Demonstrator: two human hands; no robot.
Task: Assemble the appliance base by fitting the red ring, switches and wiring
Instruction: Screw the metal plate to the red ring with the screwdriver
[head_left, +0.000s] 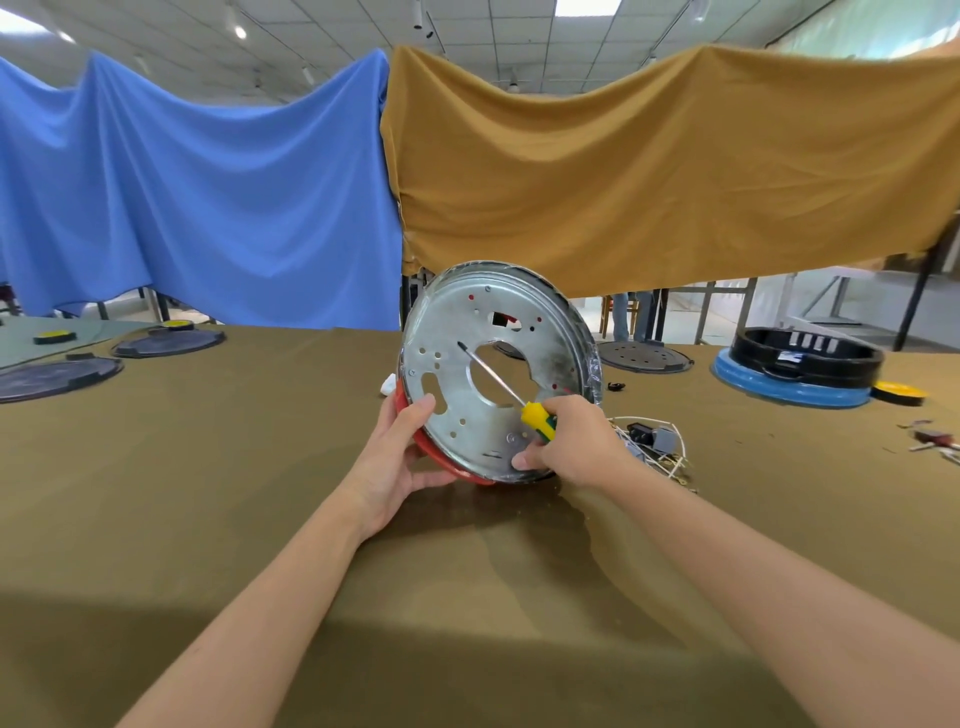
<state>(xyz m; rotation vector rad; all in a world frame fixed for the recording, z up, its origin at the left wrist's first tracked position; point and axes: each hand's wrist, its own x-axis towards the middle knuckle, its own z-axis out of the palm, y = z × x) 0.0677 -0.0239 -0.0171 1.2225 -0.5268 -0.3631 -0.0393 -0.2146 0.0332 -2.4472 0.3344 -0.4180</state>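
Observation:
A round metal base plate (540, 332) with several holes stands tilted on its edge on the table, its face toward me. A red ring (441, 457) shows along its lower left rim. My left hand (400, 457) grips the plate's left lower edge, thumb on its face. My right hand (571, 441) holds the plate's bottom edge together with a yellow-and-green screwdriver (537, 418); its shaft slants up-left across the plate. A bundle of white wiring with a black and a grey switch (652, 441) lies just right of the plate.
Dark round covers (166, 343) (52, 376) lie at the far left, another (644, 356) behind the plate. A black ring on a blue disc (800, 364) sits at the right, with a yellow disc (898, 392) and small loose parts (932, 441). Blue and ochre cloths hang behind.

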